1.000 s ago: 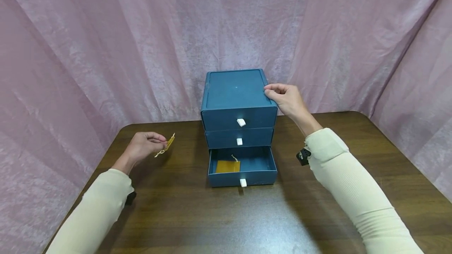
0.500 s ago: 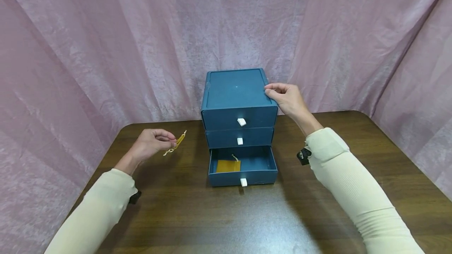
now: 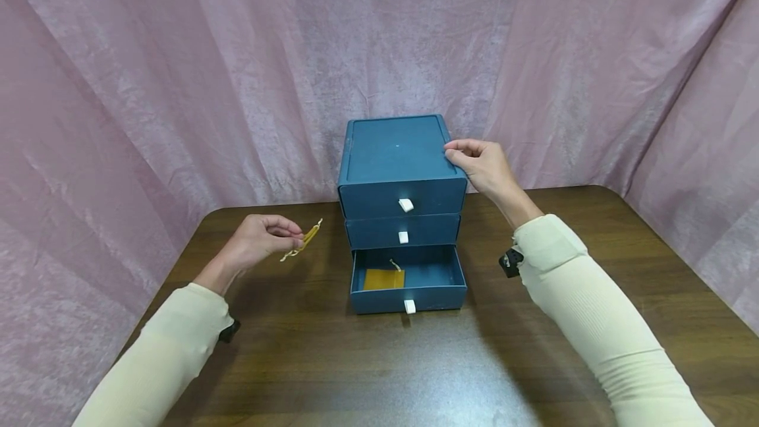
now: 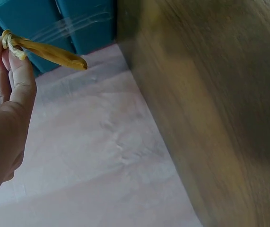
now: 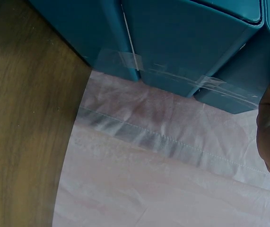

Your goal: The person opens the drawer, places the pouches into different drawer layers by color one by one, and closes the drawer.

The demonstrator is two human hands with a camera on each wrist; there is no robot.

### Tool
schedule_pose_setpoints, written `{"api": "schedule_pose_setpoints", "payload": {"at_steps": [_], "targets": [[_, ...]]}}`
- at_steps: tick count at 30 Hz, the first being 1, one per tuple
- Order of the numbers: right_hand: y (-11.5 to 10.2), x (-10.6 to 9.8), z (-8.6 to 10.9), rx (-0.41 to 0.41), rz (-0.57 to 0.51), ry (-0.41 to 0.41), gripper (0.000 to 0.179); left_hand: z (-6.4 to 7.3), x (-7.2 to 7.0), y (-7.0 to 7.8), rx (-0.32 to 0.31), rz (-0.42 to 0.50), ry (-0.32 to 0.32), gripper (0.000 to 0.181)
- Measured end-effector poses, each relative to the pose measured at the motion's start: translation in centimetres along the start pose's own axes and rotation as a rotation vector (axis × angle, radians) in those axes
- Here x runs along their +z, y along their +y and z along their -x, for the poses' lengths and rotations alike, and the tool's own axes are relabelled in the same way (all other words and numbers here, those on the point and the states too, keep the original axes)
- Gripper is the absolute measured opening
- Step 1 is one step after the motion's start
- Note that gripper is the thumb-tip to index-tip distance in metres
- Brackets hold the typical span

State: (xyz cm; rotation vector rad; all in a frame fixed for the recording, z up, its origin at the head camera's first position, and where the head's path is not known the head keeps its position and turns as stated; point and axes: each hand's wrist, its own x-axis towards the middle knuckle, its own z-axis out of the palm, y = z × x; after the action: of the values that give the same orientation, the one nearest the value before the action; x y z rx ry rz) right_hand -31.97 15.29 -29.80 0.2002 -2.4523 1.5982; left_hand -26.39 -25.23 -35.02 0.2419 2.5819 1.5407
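Note:
Thumb and fingers of my left hand (image 3: 261, 242) pinch a small yellow drawstring pouch (image 3: 310, 236), held up left of the drawer unit. In the left wrist view the pouch (image 4: 54, 53) hangs out sideways, its pale cord near the fingertips. My right hand (image 3: 483, 167) touches the top right edge of the blue three-drawer unit (image 3: 397, 150), fingers bent at that edge. The bottom drawer (image 3: 433, 295) is pulled out, and a second yellow pouch (image 3: 384, 279) with a pale cord lies in its left half. The upper two drawers are closed.
The unit stands at the back of a brown wooden table (image 3: 356, 368). Pink curtains (image 3: 237, 84) hang behind and at both sides. White pull tabs (image 3: 406, 205) stick out from the drawer fronts. Clear tape (image 5: 168, 73) runs across the unit's side.
My left hand has moved right, closer to the drawer unit, carrying the pouch. My right hand stays at the unit's top edge, and the open drawer has not moved.

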Motion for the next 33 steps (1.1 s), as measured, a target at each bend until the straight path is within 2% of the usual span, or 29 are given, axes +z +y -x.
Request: {"api": "schedule_pose_setpoints", "payload": {"at_steps": [11, 33], "targets": [[0.1, -0.1, 0.0, -0.008, 0.006, -0.003, 0.031, 0.6, 0.8, 1.3, 0.013, 0.031, -0.063, 0.022], [0.0, 0.0, 0.1, -0.013, 0.007, -0.001, 0.030, 1.2, 2.7, 3.4, 0.047, 0.019, -0.131, 0.018]]}}
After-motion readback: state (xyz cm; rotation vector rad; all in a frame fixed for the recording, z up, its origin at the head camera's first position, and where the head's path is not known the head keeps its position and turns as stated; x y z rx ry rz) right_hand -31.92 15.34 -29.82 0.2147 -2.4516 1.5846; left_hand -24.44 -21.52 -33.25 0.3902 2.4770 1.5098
